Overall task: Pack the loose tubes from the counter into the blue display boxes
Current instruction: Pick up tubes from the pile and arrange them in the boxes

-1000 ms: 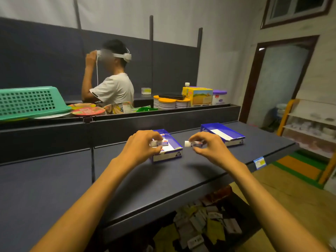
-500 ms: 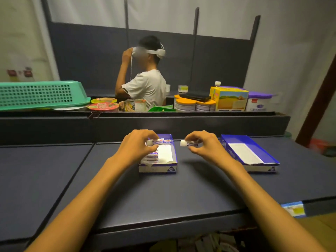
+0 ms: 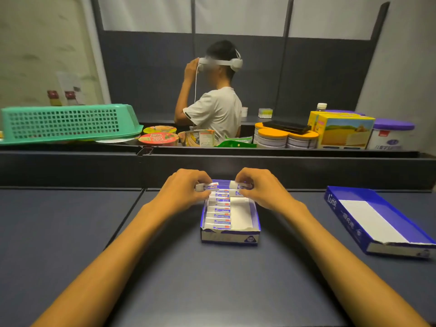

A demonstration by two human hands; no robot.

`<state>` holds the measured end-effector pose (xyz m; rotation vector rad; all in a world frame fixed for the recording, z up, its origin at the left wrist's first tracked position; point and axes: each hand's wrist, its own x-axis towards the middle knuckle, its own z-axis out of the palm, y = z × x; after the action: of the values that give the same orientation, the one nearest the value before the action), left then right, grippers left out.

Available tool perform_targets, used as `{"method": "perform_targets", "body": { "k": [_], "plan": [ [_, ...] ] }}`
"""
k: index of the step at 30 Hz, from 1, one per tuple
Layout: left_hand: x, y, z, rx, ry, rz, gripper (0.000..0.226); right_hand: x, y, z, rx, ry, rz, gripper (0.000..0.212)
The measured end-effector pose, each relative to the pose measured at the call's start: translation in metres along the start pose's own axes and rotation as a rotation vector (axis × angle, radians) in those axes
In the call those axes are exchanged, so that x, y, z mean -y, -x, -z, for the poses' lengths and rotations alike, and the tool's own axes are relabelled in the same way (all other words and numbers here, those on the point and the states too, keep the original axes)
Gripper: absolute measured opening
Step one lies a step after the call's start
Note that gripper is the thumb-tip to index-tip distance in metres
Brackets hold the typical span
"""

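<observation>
Head view: the left hand [image 3: 181, 190] pinches a tube [image 3: 207, 187] and the right hand [image 3: 262, 188] pinches another tube [image 3: 240, 185], both over the far end of the half-filled blue box [image 3: 230, 239] on the counter [image 3: 212, 279]. A second blue box [image 3: 349, 218] lies well to the right.

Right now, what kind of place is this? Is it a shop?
Probably a shop or a mock-up of one. Dark shelving holds blue display boxes of tubes, and behind it stand noodle cups and milk powder tins.
</observation>
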<state>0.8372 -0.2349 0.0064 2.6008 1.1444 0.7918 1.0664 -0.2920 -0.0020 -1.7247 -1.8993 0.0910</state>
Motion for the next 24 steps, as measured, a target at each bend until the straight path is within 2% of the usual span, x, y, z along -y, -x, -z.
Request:
{"method": "perform_targets", "body": {
  "k": [12,24],
  "plan": [
    [0.009,-0.015,-0.013,0.085,-0.041,-0.097,0.03,-0.001,-0.017,-0.017,0.152,0.267,-0.036,0.022],
    [0.01,-0.013,-0.015,0.07,0.006,-0.11,0.031,-0.002,-0.018,-0.018,0.157,0.283,-0.025,0.025]
  ]
}}
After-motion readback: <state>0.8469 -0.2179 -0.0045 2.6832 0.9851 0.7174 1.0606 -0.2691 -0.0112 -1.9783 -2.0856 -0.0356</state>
